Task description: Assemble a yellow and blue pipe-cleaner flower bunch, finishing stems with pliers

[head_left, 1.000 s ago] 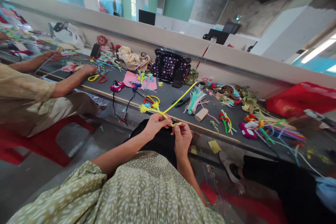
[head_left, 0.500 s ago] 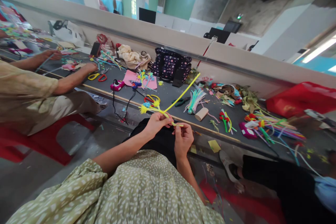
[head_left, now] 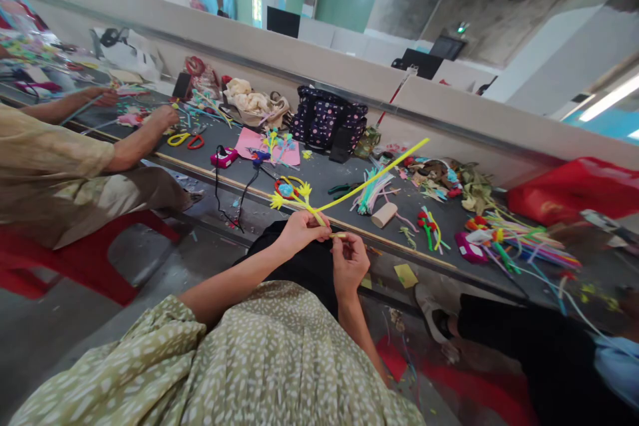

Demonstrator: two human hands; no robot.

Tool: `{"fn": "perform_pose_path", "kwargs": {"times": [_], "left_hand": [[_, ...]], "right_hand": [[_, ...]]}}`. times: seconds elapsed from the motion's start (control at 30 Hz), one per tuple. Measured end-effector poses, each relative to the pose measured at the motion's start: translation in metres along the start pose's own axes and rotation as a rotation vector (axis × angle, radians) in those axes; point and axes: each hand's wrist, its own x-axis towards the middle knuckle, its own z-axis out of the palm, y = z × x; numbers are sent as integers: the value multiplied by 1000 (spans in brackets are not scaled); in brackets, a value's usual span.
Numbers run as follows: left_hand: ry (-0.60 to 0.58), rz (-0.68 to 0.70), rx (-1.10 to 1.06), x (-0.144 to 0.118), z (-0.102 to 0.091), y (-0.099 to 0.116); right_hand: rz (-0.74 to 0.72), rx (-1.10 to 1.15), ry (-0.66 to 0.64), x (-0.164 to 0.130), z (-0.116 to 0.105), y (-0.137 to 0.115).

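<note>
My left hand [head_left: 303, 233] pinches the stem of a yellow pipe-cleaner flower [head_left: 303, 194], whose spiky yellow heads and one light-blue bloom point up and left. From the same spot a long straight yellow pipe cleaner [head_left: 379, 174] slants up to the right over the table. Close beside it, my right hand [head_left: 350, 259] is closed, thumb against fingers, on a short yellow end of pipe cleaner [head_left: 339, 235] between the two hands. Both hands are above my lap, in front of the table edge. Just behind the flower lie red-and-yellow scissors [head_left: 289, 185].
On the dark table [head_left: 319, 170] are a bundle of pipe cleaners [head_left: 372, 192], pliers [head_left: 342, 189], a beige block [head_left: 384, 214], a pink glue gun base [head_left: 223, 157] and a dotted bag [head_left: 324, 118]. A co-worker [head_left: 54, 166] sits left; another person's leg [head_left: 519, 333] is at right.
The long yellow pipe cleaner has swung down to the right, now slanting lower. The flower heads have shifted slightly right. Both hands stay nearly in place, still holding.
</note>
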Motion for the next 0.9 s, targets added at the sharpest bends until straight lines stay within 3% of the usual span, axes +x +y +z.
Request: {"fn": "perform_pose_path", "kwargs": {"times": [0.27, 0.73, 0.9], "left_hand": [[10, -22, -28, 1, 2, -2], [54, -4, 6, 2, 0, -7], [71, -21, -25, 2, 2, -9]], "right_hand": [[1, 27, 63, -2, 1, -3], [13, -10, -22, 1, -2, 1], [-128, -89, 1, 0, 0, 3]]}}
